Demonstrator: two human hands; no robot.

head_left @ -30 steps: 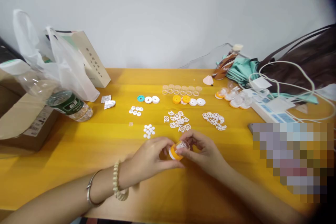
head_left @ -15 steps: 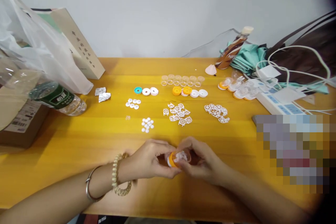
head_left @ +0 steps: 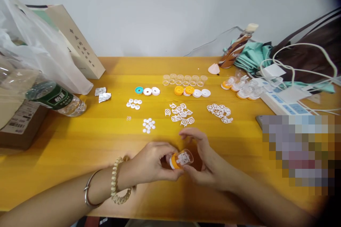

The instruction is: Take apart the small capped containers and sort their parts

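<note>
My left hand (head_left: 156,161) grips a small clear plastic cup with an orange and white base (head_left: 175,161), lying tilted on its side. White openwork pieces show inside its clear part. My right hand (head_left: 209,165) is open at the cup's other end, index finger raised and apart from it. Its thumb is close to the clear rim; whether it touches I cannot tell. Beyond the hands lie white wheel-shaped pieces (head_left: 181,113) in a pile, more such pieces (head_left: 220,112) to the right, and small white round caps (head_left: 148,125) to the left.
Clear cups (head_left: 183,79) stand in a row behind orange and white discs (head_left: 189,90). Foil scraps (head_left: 104,96) lie at left by a water bottle (head_left: 57,97) and a cardboard box (head_left: 23,127). On the right are finished-looking cup assemblies (head_left: 249,88), a power strip (head_left: 282,103) and a drink bottle (head_left: 237,48).
My right fingers have opened and lifted off the cup, the index finger rising up. My left hand keeps its hold. The view has shifted slightly.
</note>
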